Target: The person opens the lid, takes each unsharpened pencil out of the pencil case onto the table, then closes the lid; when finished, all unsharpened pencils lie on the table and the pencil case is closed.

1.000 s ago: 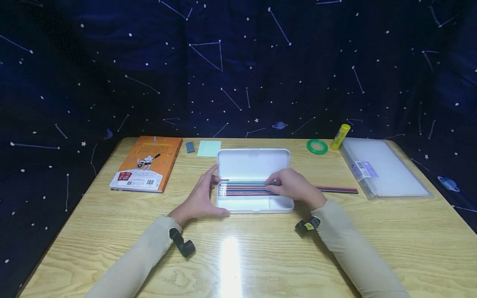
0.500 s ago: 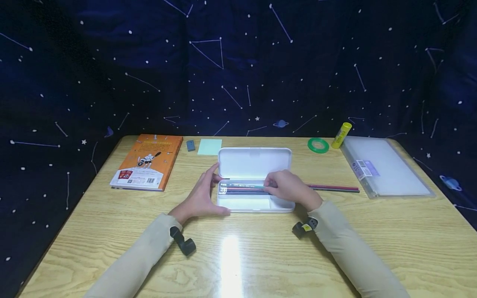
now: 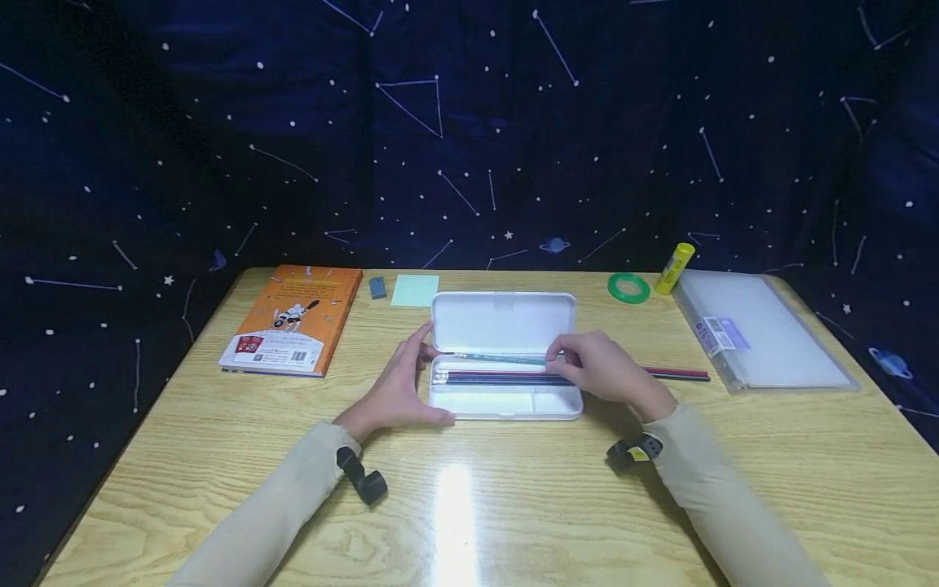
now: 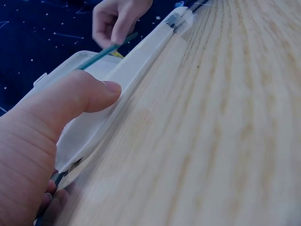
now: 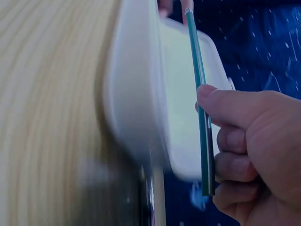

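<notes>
A white pencil case (image 3: 503,322) lies with its lid raised in the head view. My left hand (image 3: 399,383) holds its left end, thumb on the front edge and fingers at the back corner. My right hand (image 3: 597,367) pinches a green pencil (image 3: 506,359) above the case's rear compartment; in the right wrist view, the green pencil (image 5: 195,56) runs between thumb and fingers. Several dark pencils (image 3: 491,378) lie in that compartment, their right ends hidden by the right hand. Red and black pencils (image 3: 678,374) show to the right of the hand.
An orange book (image 3: 289,322) lies at left, near a blue eraser (image 3: 377,287) and pale green sticky notes (image 3: 415,290). At back right are a green tape roll (image 3: 628,288), a yellow glue stick (image 3: 674,268) and a clear folder (image 3: 770,330). A starry cloth hangs behind.
My right hand has moved right and lifted the green pencil off the others; its left end now sits near the lid hinge. The left hand keeps its place on the case.
</notes>
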`<state>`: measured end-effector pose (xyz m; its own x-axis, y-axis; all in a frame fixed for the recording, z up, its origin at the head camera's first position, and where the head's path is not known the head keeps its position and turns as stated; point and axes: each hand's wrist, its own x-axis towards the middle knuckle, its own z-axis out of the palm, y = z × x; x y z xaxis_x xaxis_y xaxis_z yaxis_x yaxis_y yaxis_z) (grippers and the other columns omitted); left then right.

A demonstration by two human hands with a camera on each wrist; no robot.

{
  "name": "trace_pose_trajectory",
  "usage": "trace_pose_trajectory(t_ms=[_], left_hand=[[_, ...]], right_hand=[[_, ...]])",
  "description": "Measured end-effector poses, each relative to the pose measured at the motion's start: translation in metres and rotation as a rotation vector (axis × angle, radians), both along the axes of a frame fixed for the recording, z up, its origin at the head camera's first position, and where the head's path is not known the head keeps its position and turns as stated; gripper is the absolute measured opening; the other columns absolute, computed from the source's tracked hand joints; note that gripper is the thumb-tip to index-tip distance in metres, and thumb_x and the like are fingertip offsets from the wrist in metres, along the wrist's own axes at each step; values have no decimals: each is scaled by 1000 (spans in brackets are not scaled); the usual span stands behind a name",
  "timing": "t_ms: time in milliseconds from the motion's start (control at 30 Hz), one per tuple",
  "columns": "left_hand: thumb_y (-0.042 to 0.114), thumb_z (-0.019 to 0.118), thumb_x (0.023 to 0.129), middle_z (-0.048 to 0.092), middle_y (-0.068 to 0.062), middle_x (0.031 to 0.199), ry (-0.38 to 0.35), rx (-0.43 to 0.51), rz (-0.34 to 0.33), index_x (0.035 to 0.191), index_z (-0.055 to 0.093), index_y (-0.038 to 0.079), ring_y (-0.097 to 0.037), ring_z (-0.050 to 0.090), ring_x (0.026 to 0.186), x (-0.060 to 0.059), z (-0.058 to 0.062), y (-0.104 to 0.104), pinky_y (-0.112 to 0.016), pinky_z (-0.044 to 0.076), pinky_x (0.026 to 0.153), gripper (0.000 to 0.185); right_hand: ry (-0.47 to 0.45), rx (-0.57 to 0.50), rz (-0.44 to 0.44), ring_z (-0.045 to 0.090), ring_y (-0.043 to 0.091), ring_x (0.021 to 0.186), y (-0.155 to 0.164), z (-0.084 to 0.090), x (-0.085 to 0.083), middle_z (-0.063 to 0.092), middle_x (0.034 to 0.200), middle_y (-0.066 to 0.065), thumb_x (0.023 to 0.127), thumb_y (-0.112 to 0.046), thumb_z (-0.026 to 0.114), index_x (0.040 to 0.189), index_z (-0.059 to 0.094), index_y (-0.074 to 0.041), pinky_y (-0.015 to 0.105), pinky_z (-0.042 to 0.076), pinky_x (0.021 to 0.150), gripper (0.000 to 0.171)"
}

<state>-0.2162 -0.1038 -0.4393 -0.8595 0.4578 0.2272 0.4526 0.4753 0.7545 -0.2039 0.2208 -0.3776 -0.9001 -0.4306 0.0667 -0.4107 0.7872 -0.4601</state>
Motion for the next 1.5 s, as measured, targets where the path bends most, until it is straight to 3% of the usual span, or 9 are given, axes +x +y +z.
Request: trace_pose_trajectory(t_ms=[333, 433, 600, 933, 1500], left_hand=[[36, 92, 47, 51, -4, 125, -4, 0, -4, 154, 12, 16, -21, 44, 104, 0, 0, 0, -38, 40, 91, 135], [36, 92, 47, 50, -5, 125, -2, -3, -5, 154, 12, 15, -20, 44, 104, 0, 0, 0, -38, 40, 91, 135], [37, 92, 47, 50, -5, 125, -4, -8, -7, 154, 13, 15, -20, 44, 105, 1, 0, 0, -39, 40, 92, 135], [35, 93, 47, 49, -5, 126, -26, 11, -12, 154, 12, 17, -21, 43, 105, 1, 2, 0, -39, 39, 93, 135], [37, 93, 46, 51, -5, 125, -1, 15, -10, 154, 13, 16, -20, 44, 104, 0, 0, 0, -39, 40, 92, 136]], right_hand=[[158, -56, -71, 37, 0, 53, 90, -12, 24, 43, 59, -10, 86, -13, 71, 85, 68, -12, 22, 34, 48, 4], [198, -60, -78, 36, -2, 53, 115, -16, 33, 42, 59, -12, 83, -6, 72, 82, 67, -13, 21, 33, 47, 9], [198, -34, -96, 35, -4, 54, 140, -19, 45, 42, 60, -13, 81, -3, 73, 80, 68, -14, 21, 33, 48, 12], [164, -48, -80, 36, -4, 55, 146, -27, 40, 43, 62, -12, 80, -1, 73, 82, 63, -12, 21, 35, 48, 15], [125, -75, -145, 37, -2, 56, 145, -28, 30, 44, 63, -6, 81, 1, 70, 88, 64, -5, 21, 35, 50, 11]])
